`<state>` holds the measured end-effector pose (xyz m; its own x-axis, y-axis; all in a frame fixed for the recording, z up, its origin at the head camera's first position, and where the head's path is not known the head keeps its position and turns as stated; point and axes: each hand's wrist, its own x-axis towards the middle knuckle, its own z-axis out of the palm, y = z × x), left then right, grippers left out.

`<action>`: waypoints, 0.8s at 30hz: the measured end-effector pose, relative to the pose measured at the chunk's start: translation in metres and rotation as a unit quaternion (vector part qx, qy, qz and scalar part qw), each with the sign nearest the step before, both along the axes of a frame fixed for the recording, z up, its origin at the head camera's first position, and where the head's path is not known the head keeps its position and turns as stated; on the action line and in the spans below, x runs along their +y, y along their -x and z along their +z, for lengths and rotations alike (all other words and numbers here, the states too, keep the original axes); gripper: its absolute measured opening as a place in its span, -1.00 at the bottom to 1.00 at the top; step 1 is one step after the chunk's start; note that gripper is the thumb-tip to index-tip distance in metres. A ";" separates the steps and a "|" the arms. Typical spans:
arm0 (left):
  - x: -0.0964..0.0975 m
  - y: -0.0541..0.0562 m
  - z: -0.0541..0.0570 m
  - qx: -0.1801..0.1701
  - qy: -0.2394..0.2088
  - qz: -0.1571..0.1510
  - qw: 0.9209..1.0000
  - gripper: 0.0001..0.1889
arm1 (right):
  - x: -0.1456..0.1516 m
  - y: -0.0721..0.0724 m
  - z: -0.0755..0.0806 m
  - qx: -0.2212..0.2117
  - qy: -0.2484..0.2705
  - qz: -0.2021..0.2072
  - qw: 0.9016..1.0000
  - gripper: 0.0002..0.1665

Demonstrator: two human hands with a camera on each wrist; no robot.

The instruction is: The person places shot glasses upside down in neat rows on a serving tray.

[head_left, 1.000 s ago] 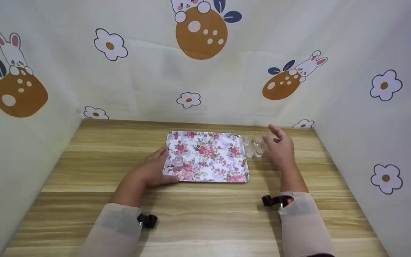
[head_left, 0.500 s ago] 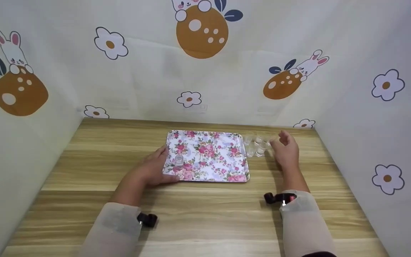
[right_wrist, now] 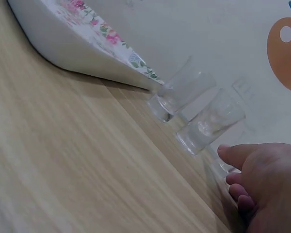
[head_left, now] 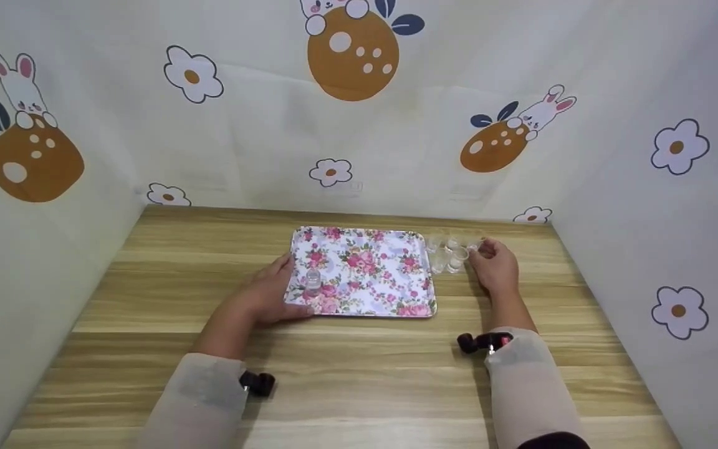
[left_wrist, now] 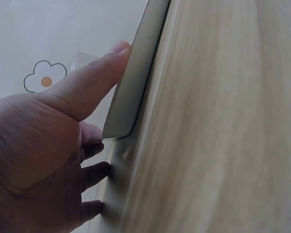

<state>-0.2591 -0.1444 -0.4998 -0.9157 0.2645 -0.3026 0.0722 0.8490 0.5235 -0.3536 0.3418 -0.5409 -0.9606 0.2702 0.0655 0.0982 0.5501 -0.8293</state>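
Note:
A flowered tray (head_left: 365,290) lies on the table, and one clear shot glass (head_left: 313,280) stands on its left part. My left hand (head_left: 270,298) grips the tray's near left corner. In the left wrist view its thumb (left_wrist: 99,77) lies on the rim while the other fingers reach down beside the tray's end. To the right of the tray stand several clear shot glasses (right_wrist: 211,121) in a close group. My right hand (head_left: 497,268) is at the rightmost glass (head_left: 475,242), holding it between thumb and curled fingers; the hand partly hides that glass in the right wrist view.
The wooden table (head_left: 359,374) meets a patterned cloth wall (head_left: 253,137) just behind the tray and glasses. Cloth walls also border the left and right sides. The nearest glasses stand right at the tray's right rim.
My right hand moved right past the glasses, then closed its fingers in at the rightmost one. The left hand, the tray and the glass on it stayed put.

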 end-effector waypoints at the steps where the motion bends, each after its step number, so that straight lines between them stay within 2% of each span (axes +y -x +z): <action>1: 0.000 0.000 0.000 0.001 0.000 -0.001 1.000 0.39 | -0.001 0.001 0.000 -0.003 -0.006 -0.003 1.000 -0.32; 8: -0.001 -0.001 0.001 0.007 0.006 -0.007 1.000 0.38 | -0.006 0.003 0.002 -0.025 -0.031 -0.021 0.999 -0.44; 15: 0.000 0.000 0.001 0.014 0.019 -0.011 1.000 0.36 | -0.005 0.003 0.003 -0.019 -0.040 -0.029 0.999 -0.52; 20: 0.000 0.000 0.000 0.009 0.014 -0.007 1.000 0.37 | -0.004 0.002 0.002 0.000 -0.017 -0.028 0.999 -0.47; 24: -0.001 0.000 -0.001 0.004 0.016 -0.002 1.000 0.37 | -0.004 0.000 0.010 0.013 0.016 -0.039 0.999 -0.43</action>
